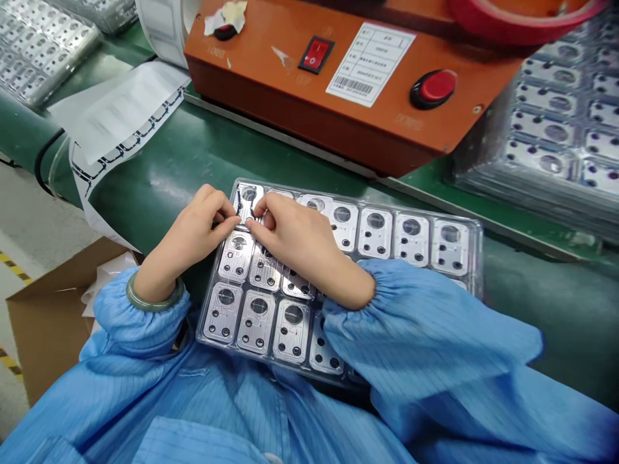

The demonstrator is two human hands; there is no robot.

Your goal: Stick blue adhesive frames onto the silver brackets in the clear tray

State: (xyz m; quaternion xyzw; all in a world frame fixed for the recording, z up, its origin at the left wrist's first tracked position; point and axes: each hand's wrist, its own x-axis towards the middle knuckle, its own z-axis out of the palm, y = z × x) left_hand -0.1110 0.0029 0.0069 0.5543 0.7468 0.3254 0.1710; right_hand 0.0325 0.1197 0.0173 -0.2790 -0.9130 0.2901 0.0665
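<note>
A clear plastic tray (pixel 476 258) with rows of silver metal plates lies tilted before me, each plate having a large round recess and small dark holes. At its far left corner, a thin black adhesive strip (pixel 238 197) lies over the corner metal plate (pixel 248 193). My left hand (pixel 200 225) has thumb and forefinger pinched at the strip's near left end. Close beside it, my right hand (pixel 294 229) reaches over the tray, fingertips closed at the strip's right side. Fingers partly cover the strip, so its ends are hidden.
Behind the tray stands an orange machine (pixel 300 103) with red switches. A white liner (pixel 130 138) bearing black strip outlines hangs from a label roll (pixel 164 29). Stacked trays (pixel 541 148) are at right, more trays (pixel 43 48) far left. A cardboard box (pixel 48 309) sits low left.
</note>
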